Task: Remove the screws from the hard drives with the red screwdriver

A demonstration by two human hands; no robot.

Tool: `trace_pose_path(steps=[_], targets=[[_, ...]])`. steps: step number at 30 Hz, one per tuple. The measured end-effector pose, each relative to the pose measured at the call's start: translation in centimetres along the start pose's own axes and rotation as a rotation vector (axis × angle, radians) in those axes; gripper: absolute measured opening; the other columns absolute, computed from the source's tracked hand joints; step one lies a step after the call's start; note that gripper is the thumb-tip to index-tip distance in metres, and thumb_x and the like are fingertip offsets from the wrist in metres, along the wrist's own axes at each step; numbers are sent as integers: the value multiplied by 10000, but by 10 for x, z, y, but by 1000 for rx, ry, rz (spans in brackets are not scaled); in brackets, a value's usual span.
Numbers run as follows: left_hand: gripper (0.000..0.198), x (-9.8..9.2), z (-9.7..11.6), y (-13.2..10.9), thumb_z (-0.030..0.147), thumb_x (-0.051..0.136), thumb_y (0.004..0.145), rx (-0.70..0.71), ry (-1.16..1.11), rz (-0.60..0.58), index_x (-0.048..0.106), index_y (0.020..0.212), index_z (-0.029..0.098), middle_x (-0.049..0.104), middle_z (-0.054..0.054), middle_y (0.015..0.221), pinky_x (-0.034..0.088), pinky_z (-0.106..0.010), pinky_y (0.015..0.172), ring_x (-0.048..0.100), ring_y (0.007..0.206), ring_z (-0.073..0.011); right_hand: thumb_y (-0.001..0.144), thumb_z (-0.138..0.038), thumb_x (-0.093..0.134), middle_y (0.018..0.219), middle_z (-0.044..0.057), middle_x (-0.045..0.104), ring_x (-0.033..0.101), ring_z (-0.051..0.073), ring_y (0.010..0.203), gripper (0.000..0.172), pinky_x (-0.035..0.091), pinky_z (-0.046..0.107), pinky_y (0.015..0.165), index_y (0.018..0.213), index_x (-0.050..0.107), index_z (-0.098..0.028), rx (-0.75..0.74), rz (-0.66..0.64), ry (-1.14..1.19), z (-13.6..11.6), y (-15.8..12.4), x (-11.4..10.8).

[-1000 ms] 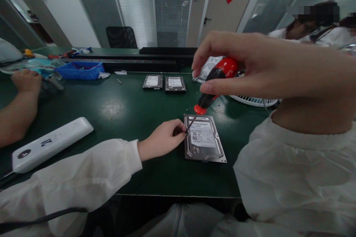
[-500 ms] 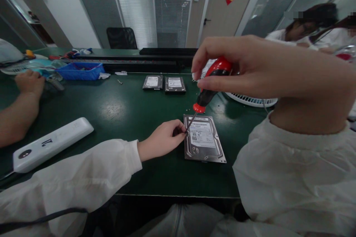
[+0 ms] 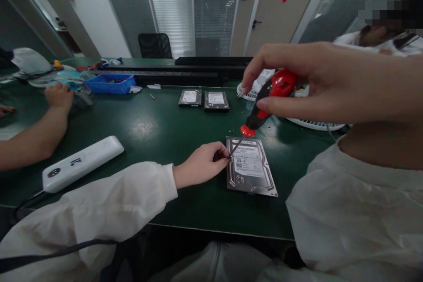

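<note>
A silver hard drive [image 3: 253,172] with a white label lies flat on the green table. My right hand [image 3: 297,83] holds a red and black screwdriver [image 3: 257,112] by its handle, tilted, with the shaft reaching down to the drive's left edge. Beside that edge, my left hand [image 3: 208,163] has thumb and fingertips pinched together near the screwdriver's tip; whatever they pinch is too small to make out. Behind the drive lie a few tiny screw-like bits.
Two more drives [image 3: 190,97] [image 3: 216,101] lie farther back. At left are a white power bank-like device [image 3: 82,163], a blue bin [image 3: 110,84] and another person's arm [image 3: 49,132]. White baskets [image 3: 317,124] stand right, a person beyond. Black rails [image 3: 185,77] cross the back.
The view has shifted, moving the scene rightward. The screwdriver leans more to the right, its handle slightly farther from my left hand, which stays at the drive's left edge.
</note>
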State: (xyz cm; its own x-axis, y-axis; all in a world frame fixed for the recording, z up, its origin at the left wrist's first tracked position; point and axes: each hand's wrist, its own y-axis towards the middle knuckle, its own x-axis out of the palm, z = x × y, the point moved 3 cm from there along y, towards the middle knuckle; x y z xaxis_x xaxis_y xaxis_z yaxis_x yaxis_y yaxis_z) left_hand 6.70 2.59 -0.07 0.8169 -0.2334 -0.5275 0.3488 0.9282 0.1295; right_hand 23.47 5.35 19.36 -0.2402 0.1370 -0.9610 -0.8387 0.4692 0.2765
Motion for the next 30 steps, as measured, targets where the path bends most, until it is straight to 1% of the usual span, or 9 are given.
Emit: trace_pose_path(steps=[3,7,10,13,18,22,24,27,30], targets=[[41,0,-1,0,235,613,866,-4,-1,0,614,867,195,660,-4,819,462,-299,680,605,748,-170,834,-481,487,1039,-31,657,626,122,840,350,506,303,703,1123,572,-303,-32,-4,13,0,0,0],[47,0,-2,-1,237,612,864,-9,-13,-5,614,873,191,657,-6,826,461,-309,696,601,753,-171,907,-521,486,1013,-2,664,607,119,800,349,493,300,688,1113,589,-259,-6,-6,32,1,0,-2],[41,1,-2,-1,231,610,858,-15,-20,-3,610,862,190,647,-3,817,457,-313,697,587,743,-169,819,-382,634,988,-33,670,597,88,745,303,462,246,597,1110,610,-303,7,9,81,3,0,-3],[33,1,-2,-1,221,609,848,-24,-30,0,602,861,191,637,3,804,448,-310,681,579,729,-165,660,-227,770,932,-79,671,598,52,703,424,441,202,518,1049,635,-331,2,22,165,4,2,-3],[47,1,-1,-2,197,612,830,-22,-48,5,582,865,197,605,17,799,440,-307,686,553,723,-153,735,-287,788,916,-72,689,620,59,737,285,473,201,553,980,644,-305,75,59,155,1,6,-4],[79,1,1,-4,199,631,817,-22,-58,-7,575,873,198,594,22,801,434,-307,683,538,717,-148,630,-75,783,924,-96,674,595,28,695,454,442,169,510,993,634,-304,-11,57,176,-1,6,-3],[85,1,1,-4,217,638,823,-28,-58,-10,579,880,197,595,20,805,434,-311,681,538,721,-150,663,-132,790,926,-88,679,603,36,711,413,453,169,531,1005,635,-304,-66,65,180,0,7,-2],[103,0,0,-5,251,651,834,-39,-53,-14,590,897,196,604,17,815,437,-316,685,541,728,-154,758,-269,773,883,-48,691,607,71,720,246,453,203,551,971,651,-271,-57,92,178,3,9,0],[108,0,0,-5,263,652,843,-48,-49,-21,599,909,196,610,15,824,440,-315,686,543,729,-153,751,-155,741,930,-43,686,614,70,768,268,458,203,594,984,649,-250,-34,83,200,6,10,1]])
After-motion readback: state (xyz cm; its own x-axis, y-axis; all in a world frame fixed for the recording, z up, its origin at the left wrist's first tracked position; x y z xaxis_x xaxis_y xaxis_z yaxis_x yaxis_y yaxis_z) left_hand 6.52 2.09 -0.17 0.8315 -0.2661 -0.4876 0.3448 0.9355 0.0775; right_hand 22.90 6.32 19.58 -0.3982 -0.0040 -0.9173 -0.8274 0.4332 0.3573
